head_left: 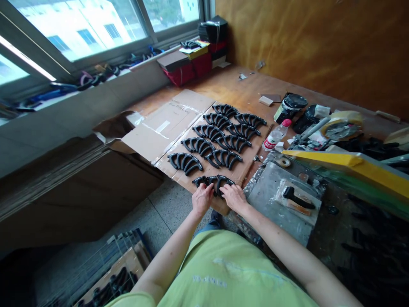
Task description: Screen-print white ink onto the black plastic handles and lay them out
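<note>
Rows of black curved handles [236,143], fanned side by side, lie on a flattened cardboard sheet [185,108]. At the sheet's near edge is one more short row of handles [219,181], and both hands are on it. My left hand [202,198] is closed, its fingers pinching a handle toward the left of this row. My right hand [234,197] is closed on a handle at the right end, its fingertips bent over the black piece. The hands partly hide the lower ends of these handles.
Right of the cardboard stand a red-capped bottle [275,135] and a paint-stained can [289,106]. A grey plate [271,204] carries another black handle [298,198] in a jig, beside a yellow-edged frame [351,164]. Red boxes [180,72] sit by the window.
</note>
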The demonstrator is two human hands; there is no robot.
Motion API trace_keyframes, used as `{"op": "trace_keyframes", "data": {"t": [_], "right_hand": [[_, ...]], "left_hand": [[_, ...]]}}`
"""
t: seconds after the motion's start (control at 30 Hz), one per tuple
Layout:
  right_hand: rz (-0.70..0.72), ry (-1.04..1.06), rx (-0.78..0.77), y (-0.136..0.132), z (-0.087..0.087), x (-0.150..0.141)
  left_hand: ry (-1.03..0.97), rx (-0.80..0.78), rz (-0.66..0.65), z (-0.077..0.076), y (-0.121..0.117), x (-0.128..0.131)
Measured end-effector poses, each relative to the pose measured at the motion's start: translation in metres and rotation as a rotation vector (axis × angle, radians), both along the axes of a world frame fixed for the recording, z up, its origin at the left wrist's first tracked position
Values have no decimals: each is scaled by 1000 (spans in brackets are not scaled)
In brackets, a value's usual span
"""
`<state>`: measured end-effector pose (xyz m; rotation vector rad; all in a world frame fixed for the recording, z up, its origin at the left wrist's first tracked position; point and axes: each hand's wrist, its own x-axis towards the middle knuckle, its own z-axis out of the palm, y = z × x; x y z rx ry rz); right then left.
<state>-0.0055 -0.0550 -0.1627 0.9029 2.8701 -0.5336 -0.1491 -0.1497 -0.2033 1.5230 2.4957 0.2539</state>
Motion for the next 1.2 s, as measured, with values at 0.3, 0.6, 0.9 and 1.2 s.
{"op": "trace_keyframes", "data": {"t": [0.3, 0.6, 0.9, 1.2], "right_hand": [[-19, -121, -60, 11, -7, -23], [-164, -82, -51, 29, -16, -15], [-197, -44, -25, 35, -22, -9], [-220, -64, -156, 37, -18, -18]], "left_hand": [[-19, -32, -91, 2, 13, -9], [-153, 9, -130, -1, 47, 1], [-104, -8, -91, 8, 18, -16], [-105, -70, -38, 1, 27, -14]]}}
